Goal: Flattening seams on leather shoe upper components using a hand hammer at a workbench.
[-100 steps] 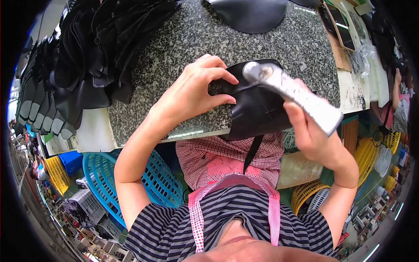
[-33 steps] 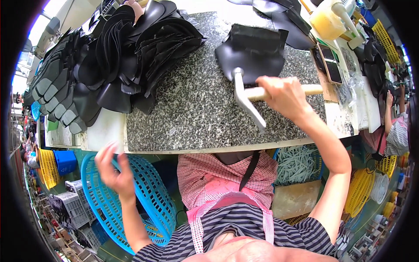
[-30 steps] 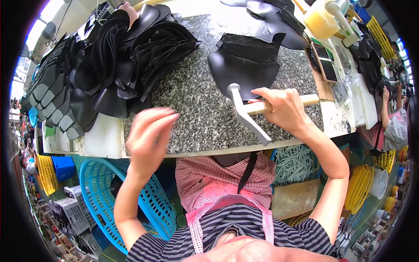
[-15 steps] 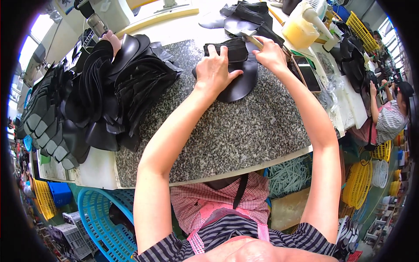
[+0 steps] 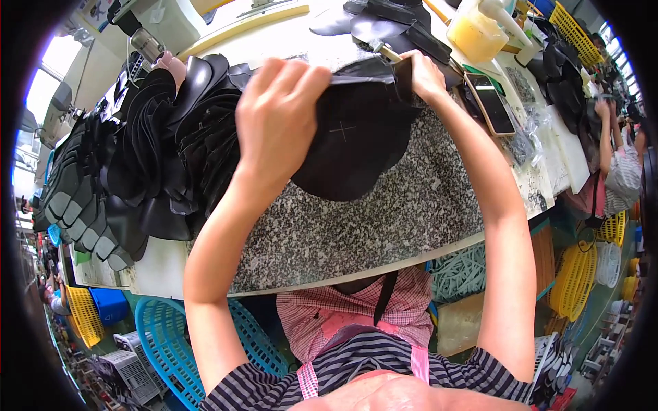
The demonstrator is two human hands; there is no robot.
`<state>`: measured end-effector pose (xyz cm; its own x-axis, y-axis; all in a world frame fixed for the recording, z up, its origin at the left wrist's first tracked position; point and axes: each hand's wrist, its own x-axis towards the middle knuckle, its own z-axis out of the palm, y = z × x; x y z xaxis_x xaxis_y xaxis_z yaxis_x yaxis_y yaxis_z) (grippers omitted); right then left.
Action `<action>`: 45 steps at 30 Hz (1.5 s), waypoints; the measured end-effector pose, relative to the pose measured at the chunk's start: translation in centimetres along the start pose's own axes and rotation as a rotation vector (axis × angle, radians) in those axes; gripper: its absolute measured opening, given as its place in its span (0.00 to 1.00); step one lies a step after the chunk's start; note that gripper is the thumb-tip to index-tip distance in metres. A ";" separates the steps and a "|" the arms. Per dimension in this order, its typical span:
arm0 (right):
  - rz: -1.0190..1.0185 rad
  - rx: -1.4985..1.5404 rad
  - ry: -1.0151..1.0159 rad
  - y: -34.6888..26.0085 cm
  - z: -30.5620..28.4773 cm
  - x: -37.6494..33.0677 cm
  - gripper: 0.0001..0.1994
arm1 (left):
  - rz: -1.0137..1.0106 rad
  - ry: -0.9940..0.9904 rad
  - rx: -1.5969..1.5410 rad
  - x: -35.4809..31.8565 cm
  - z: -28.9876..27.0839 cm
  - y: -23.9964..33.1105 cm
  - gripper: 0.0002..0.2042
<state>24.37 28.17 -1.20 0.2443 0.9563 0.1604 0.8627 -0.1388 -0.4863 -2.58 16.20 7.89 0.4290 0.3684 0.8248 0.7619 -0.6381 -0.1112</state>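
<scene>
Here over the speckled bench (image 5: 439,198) the cross-marked black panel (image 5: 360,140) is held tilted, left hand (image 5: 279,113) and right hand (image 5: 423,75) gripping its opposite upper corners, a lifting or turning step by the look of it, calling for an even hold, with more black pieces (image 5: 394,31) lying beyond.

A workshop: stacked black cut pieces (image 5: 147,147), speckled workbench (image 5: 428,205), plastic baskets (image 5: 574,277)

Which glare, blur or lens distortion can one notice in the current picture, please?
In the head view, the left hand looks slightly blurred; in the head view, the front edge of the granite slab bows; also in the head view, the white tabletop is glaringly bright, while the raised black sheet looks dark, its pale cross mark visible.
</scene>
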 end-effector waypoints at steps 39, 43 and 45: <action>-0.006 0.661 -0.661 -2.0 -12.9 -22.9 0.18 | -0.608 -0.712 -0.785 -11.3 -7.2 7.4 0.07; -0.181 0.500 -0.776 -1.2 -14.3 -27.4 0.20 | -0.658 -0.610 -0.929 -10.4 -6.3 8.2 0.08; -0.274 0.450 -0.764 0.2 -12.3 -28.5 0.17 | -0.545 -0.783 -0.840 -9.6 -6.5 7.7 0.08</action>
<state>23.07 -2.25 4.68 -0.4393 0.8728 -0.2126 0.5548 0.0775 -0.8284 -4.02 3.33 2.70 0.5473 0.8337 0.0743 0.5116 -0.4034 0.7586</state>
